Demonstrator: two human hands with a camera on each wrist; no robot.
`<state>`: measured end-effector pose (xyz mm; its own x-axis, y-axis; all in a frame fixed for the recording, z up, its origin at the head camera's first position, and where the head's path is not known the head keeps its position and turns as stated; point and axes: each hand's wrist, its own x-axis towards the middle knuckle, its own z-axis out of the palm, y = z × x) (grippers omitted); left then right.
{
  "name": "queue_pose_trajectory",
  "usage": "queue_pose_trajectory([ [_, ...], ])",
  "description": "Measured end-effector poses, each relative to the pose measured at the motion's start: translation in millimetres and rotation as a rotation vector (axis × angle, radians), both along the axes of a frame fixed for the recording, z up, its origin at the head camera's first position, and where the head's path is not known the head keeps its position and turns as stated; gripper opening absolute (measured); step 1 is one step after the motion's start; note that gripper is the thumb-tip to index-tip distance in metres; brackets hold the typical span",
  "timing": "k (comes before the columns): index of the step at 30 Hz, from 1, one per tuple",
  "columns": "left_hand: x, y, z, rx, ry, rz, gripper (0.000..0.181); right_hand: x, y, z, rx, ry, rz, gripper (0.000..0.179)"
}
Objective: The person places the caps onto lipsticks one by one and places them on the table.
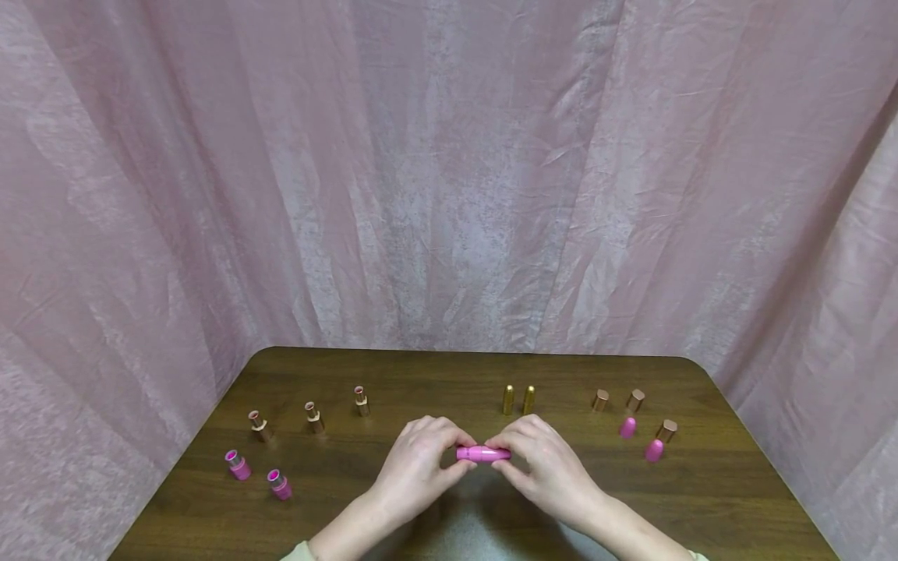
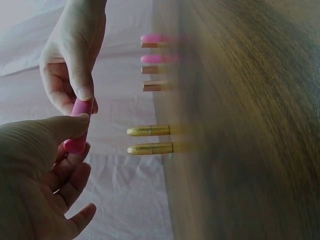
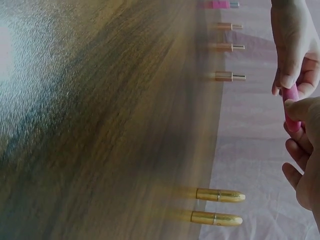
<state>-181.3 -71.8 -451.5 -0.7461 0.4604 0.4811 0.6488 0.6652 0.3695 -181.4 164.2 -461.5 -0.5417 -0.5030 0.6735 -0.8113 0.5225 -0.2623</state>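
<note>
Above the middle of the table, both hands hold one pink lipstick tube (image 1: 482, 453) level between them. The left hand (image 1: 423, 465) pinches its left end between thumb and fingers. At the rounded right end, the right hand (image 1: 546, 466) pinches it the same way. In the left wrist view the pink tube (image 2: 82, 107) runs from one hand's thumb to the other's. Just beyond the hands stand two gold lipstick tubes (image 1: 518, 400), upright side by side.
On the left stand several uncapped bases: rose-gold ones (image 1: 314, 418) and two pink ones (image 1: 280, 485). To the right are rose-gold caps (image 1: 600, 400) and two pink caps (image 1: 654, 450). A pink curtain (image 1: 456, 195) hangs behind the wooden table (image 1: 435, 374).
</note>
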Motion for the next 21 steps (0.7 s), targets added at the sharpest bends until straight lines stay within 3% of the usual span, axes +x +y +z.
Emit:
queue_pose_trajectory([
  [6, 0.1, 2.3, -1.8, -0.010, -0.002, 0.009, 0.018, -0.1, -0.3, -2.6, 0.017, 0.009, -0.024, 0.026],
  [13, 1.0, 1.3, -5.2, -0.048, -0.052, 0.028, 0.019, 2.2, -2.4, -5.4, 0.031, -0.010, -0.058, 0.031],
  [21, -3.0, 0.0, -10.8, -0.128, -0.095, -0.024, 0.017, 4.1, -4.3, -9.8, 0.038, 0.003, -0.066, 0.033],
])
